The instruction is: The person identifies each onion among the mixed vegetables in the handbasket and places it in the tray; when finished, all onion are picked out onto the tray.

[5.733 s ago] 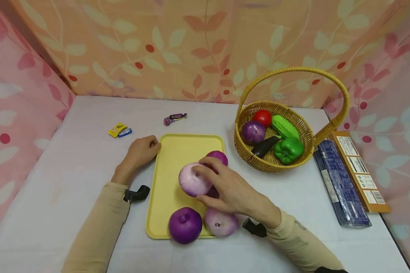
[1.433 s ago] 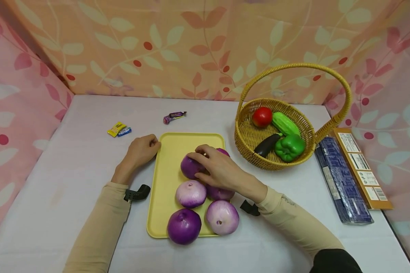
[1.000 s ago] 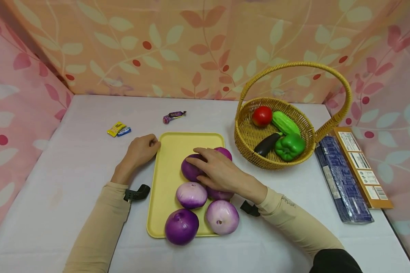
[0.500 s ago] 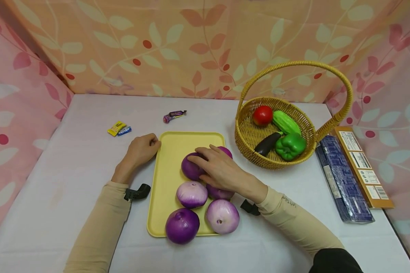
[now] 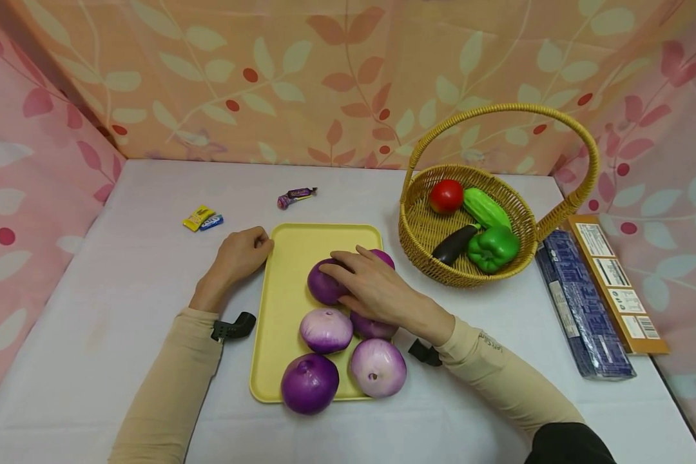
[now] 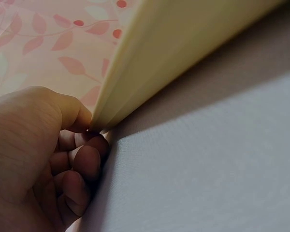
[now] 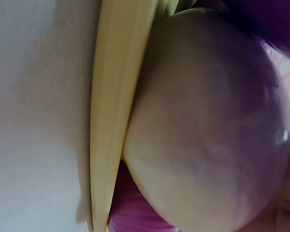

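Note:
In the head view my left hand [image 5: 243,251] is at the left side of the yellow tray [image 5: 278,309]. The left wrist view shows its thumb and curled fingers pinching the tray's edge [image 6: 150,63]. My right hand [image 5: 377,290] reaches over the tray, its fingers bent round a dark purple onion [image 5: 323,281]. Beneath the palm a pale purple onion [image 5: 371,327] is partly covered; a magenta onion [image 5: 384,258] peeks out behind the hand. Nearer me lie a white-and-purple onion [image 5: 326,330], a pale onion [image 5: 378,367] and a deep purple onion [image 5: 309,383] overlapping the front rim.
A wicker basket [image 5: 408,248] with a tall handle holds a tomato [image 5: 446,196], a cucumber [image 5: 487,207], an eggplant [image 5: 455,245] and a green pepper [image 5: 493,249]. Flat packages [image 5: 586,303] lie at right. Small wrapped sweets [image 5: 198,218] and a lollipop [image 5: 284,202] lie at the back.
The white-and-purple onion, earlier held up by my right hand, now lies on the tray. The dark purple onion has moved from the basket to the tray. My left hand has stayed put.

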{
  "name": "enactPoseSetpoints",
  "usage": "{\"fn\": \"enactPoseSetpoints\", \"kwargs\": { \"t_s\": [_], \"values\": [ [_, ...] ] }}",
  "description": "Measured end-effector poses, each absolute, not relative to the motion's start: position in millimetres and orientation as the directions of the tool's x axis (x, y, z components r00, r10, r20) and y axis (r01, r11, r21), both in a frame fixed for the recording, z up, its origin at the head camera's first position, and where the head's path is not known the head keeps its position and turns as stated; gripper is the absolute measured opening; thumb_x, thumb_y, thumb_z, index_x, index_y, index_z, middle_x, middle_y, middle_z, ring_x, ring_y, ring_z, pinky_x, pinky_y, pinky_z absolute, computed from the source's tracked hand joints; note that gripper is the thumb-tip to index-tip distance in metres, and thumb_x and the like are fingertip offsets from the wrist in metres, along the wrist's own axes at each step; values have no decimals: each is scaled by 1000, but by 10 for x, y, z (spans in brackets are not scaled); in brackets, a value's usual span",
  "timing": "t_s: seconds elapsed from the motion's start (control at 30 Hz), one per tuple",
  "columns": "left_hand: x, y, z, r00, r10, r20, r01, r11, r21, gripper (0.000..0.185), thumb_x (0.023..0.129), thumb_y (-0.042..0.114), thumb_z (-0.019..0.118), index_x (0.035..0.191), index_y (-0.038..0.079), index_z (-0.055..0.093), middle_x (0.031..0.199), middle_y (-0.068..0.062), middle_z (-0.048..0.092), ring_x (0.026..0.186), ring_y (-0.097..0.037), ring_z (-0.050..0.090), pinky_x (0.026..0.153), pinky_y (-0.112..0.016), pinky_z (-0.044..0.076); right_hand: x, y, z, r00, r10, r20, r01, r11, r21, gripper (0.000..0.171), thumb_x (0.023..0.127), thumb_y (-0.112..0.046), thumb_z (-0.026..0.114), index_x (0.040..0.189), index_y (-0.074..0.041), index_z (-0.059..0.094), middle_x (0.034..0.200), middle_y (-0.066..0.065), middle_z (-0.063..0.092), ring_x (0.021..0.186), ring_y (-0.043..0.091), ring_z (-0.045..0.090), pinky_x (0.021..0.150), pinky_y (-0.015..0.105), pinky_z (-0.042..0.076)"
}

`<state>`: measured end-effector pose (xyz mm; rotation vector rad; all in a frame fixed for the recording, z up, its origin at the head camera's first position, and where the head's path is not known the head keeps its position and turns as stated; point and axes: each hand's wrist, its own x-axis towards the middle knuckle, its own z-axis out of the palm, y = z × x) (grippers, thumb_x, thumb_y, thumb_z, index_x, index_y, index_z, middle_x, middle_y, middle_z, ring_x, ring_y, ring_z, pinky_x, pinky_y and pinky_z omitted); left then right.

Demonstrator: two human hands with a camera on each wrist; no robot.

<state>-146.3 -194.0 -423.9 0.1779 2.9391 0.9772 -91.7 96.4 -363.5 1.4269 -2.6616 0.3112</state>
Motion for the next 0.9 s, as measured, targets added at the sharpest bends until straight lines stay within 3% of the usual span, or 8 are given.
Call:
{"fn": "enactPoseSetpoints", "kwargs": {
  "t_s": [0.6,0.73,0.9],
  "values": [
    [-1448,-1935,-4251,-993,120,3,99,798,594,20,94,24,51,86,8,61,71,-5,55,67,-21,49,62,-31,36,-908,991,-3643,-558,-797,232,-830,535,-159,56,82,-22,77,133,-15,56,134,16,57,126,28,54,107,55,40],
    [-1423,-1939,-4220,-991,132,-17,95,791,605,22,96,23,50,90,7,64,75,-7,57,70,-22,51,63,-31,38,-914,1080,-3597,-602,-745,287,-798,563,-212,50,86,-23,72,133,-14,57,136,16,56,125,29,55,106,48,42],
    [-1353,-1944,-4096,-985,168,-40,113,805,582,23,98,22,48,98,6,64,82,-8,60,75,-22,53,67,-31,41,-907,1288,-3501,-696,-629,347,-717,632,-294,48,88,-24,70,133,-13,57,138,14,55,125,31,55,103,47,44]
  ]
}}
